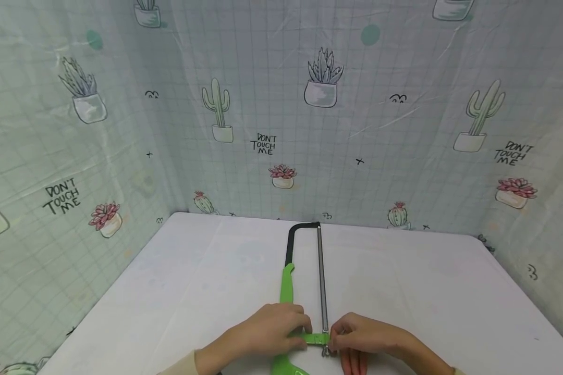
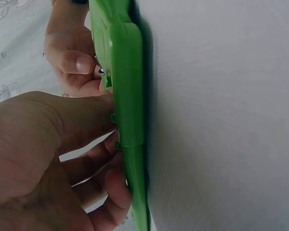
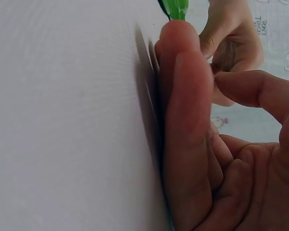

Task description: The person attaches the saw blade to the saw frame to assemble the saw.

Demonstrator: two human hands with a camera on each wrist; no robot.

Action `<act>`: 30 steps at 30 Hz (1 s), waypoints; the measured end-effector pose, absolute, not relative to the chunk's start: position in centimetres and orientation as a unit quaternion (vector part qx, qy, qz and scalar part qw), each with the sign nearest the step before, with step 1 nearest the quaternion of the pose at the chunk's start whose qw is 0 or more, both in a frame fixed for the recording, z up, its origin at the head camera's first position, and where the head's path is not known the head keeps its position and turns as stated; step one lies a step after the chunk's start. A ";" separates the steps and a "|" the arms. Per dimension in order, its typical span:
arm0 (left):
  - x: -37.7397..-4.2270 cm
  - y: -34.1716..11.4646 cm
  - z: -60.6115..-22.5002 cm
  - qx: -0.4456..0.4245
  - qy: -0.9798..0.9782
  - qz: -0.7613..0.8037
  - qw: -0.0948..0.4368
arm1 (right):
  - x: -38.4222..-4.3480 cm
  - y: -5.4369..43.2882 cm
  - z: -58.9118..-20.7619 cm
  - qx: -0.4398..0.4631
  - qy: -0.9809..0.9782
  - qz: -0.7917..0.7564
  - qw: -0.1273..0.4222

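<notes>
A hacksaw (image 1: 286, 285) with a green handle and black front frame lies on the white table, its far end pointing away. Its grey blade (image 1: 322, 281) runs along the right side, and a metal wing nut (image 1: 326, 351) sits at the near end. My left hand (image 1: 274, 329) holds the green frame, thumb and fingers bent over it near the short green crosspiece (image 1: 316, 339). At the crosspiece's right end, my right hand (image 1: 368, 333) pinches beside the blade's near end with thumb and index finger; its fingers hide the exact spot. The left wrist view shows the green frame (image 2: 127, 86) close up.
The white table (image 1: 427, 291) extends on both sides of the saw. A sheet (image 1: 356, 130) printed with cacti and potted plants hangs behind it and along both sides.
</notes>
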State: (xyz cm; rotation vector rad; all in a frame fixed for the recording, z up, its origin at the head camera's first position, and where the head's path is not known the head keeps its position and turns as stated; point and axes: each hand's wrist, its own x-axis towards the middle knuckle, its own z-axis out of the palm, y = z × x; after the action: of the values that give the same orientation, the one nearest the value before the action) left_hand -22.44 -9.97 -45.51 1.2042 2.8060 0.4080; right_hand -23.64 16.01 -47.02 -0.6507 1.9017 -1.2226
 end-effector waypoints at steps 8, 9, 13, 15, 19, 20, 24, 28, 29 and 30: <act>-22.4 -9.9 -45.7 0.393 0.910 0.132 0.023 | -23.8 16.8 -46.9 -0.260 0.756 -0.463 0.384; -22.4 -9.8 -45.7 0.393 0.909 0.137 0.027 | -23.8 17.0 -46.8 -0.263 0.757 -0.459 0.384; -22.5 -9.4 -45.8 0.401 0.904 0.147 0.034 | -23.6 18.0 -46.7 -0.274 0.758 -0.449 0.385; -22.5 -9.3 -45.7 0.404 0.902 0.147 0.034 | -23.5 18.3 -46.6 -0.277 0.756 -0.449 0.387; -22.6 -9.4 -45.2 0.395 0.906 0.148 0.038 | -23.6 18.4 -46.3 -0.277 0.751 -0.456 0.388; -22.6 -9.4 -45.1 0.392 0.907 0.152 0.040 | -23.6 18.4 -46.3 -0.278 0.750 -0.457 0.388; -22.8 -9.5 -44.7 0.387 0.907 0.159 0.047 | -23.9 18.2 -46.2 -0.280 0.751 -0.455 0.387; -22.7 -9.8 -44.7 0.392 0.905 0.157 0.046 | -24.0 18.3 -46.2 -0.275 0.762 -0.447 0.381; -22.7 -9.8 -44.7 0.392 0.905 0.157 0.047 | -24.1 18.4 -46.1 -0.274 0.764 -0.445 0.379; -22.8 -9.9 -44.7 0.394 0.905 0.157 0.046 | -24.1 18.5 -46.0 -0.274 0.765 -0.443 0.378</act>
State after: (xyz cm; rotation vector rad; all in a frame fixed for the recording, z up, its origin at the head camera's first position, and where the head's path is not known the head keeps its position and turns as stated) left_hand -22.77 -9.88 -44.74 1.2017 2.7610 0.4794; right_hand -24.11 18.48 -45.99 -0.6989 1.9557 -1.1323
